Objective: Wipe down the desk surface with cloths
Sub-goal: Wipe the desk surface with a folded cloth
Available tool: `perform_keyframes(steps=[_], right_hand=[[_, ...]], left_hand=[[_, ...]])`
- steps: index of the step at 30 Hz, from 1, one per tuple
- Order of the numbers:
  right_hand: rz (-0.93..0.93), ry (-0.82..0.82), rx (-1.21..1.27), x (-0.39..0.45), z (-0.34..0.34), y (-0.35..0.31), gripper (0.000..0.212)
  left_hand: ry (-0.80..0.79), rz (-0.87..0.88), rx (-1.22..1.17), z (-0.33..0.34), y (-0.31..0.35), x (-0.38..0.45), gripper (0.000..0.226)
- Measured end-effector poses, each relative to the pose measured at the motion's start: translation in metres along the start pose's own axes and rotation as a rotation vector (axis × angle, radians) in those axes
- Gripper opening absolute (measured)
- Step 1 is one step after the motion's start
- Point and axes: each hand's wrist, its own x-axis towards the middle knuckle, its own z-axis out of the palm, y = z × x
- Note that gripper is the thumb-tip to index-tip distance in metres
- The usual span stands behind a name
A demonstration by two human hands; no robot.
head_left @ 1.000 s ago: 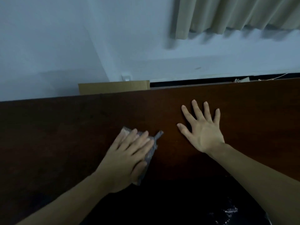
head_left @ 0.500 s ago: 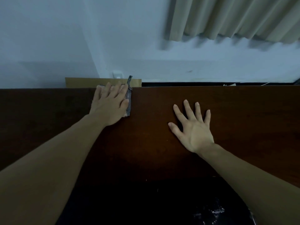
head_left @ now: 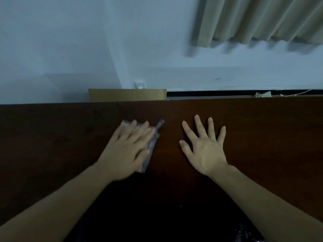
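Note:
A dark brown wooden desk (head_left: 262, 130) fills the lower half of the view. My left hand (head_left: 127, 151) lies flat on a grey patterned cloth (head_left: 152, 144) and presses it onto the desk, fingers straight. Most of the cloth is hidden under the palm; its right edge and a far corner stick out. My right hand (head_left: 204, 147) rests palm down on the bare wood to the right of the cloth, fingers spread, holding nothing.
Beyond the desk's far edge stands a cardboard box (head_left: 127, 95) against a white wall with a wall socket (head_left: 139, 84). Beige curtains (head_left: 262, 20) hang at the upper right. A white cable (head_left: 297, 93) lies behind the desk at the right.
My left hand has pulled the cloth back from the desk's far edge toward me, into the middle of the desk. My right hand has stayed planted.

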Motion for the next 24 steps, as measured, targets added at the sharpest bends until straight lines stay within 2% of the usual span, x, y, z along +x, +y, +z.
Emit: perform_keyframes(steps=[4, 8, 10, 15, 18, 21, 24], right_hand=[[0.004, 0.011, -0.025, 0.002, 0.004, 0.0, 0.069], [-0.001, 0.026, -0.026, 0.001, 0.005, 0.001, 0.076], [0.006, 0.03, -0.023, 0.001, 0.005, 0.002, 0.075], [0.018, 0.03, -0.034, -0.003, 0.005, 0.0, 0.08], [0.027, 0.028, -0.036, -0.001, 0.003, -0.004, 0.082], [0.03, 0.036, -0.036, -0.002, 0.002, -0.005, 0.081], [0.022, 0.073, -0.02, 0.0, 0.006, -0.004, 0.076]], left_hand=[[0.019, -0.2, -0.007, -0.01, -0.031, 0.054, 0.071], [0.001, -0.255, -0.023, -0.011, -0.03, 0.067, 0.066], [-0.018, -0.183, -0.013, -0.011, -0.018, 0.05, 0.07], [-0.03, 0.169, 0.036, 0.008, -0.001, -0.033, 0.061], [-0.064, 0.209, 0.062, 0.011, -0.031, -0.034, 0.059], [0.043, 0.012, 0.053, -0.002, -0.063, 0.006, 0.066], [0.038, -0.173, 0.05, -0.009, -0.087, 0.049, 0.079]])
